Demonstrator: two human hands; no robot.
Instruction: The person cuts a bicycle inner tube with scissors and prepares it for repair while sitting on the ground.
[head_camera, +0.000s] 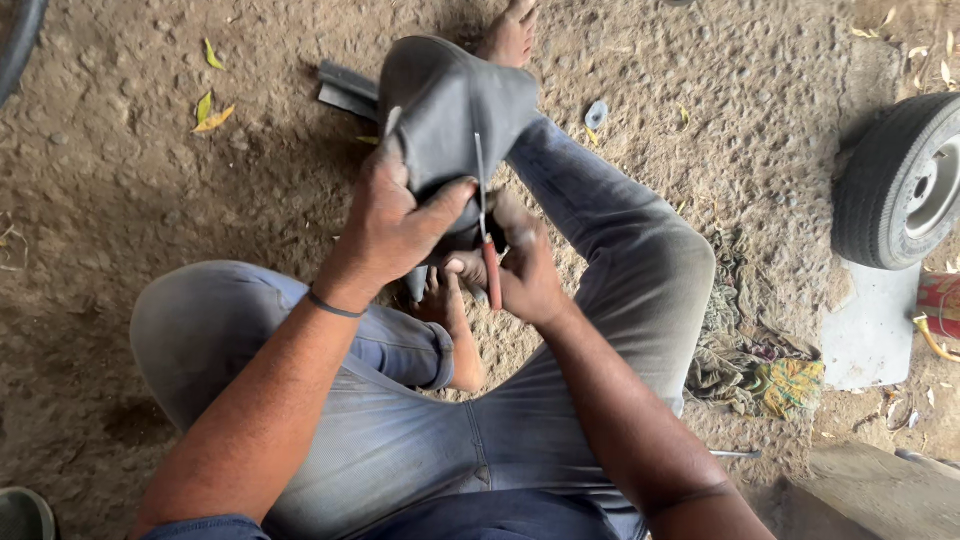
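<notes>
No packages, labels, signs or screens showed anywhere around the hands (450, 240) or on the ground.

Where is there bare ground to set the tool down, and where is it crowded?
Bare dirt lies left of the left hand, between the bent knee and the yellow leaves. More lies between the outstretched leg and the tyre. Crowded: rags and grey slab to the right.

Roadside tyre repair spot: dirt ground (150, 200), spare wheel (905, 185), rags (760, 370).
</notes>
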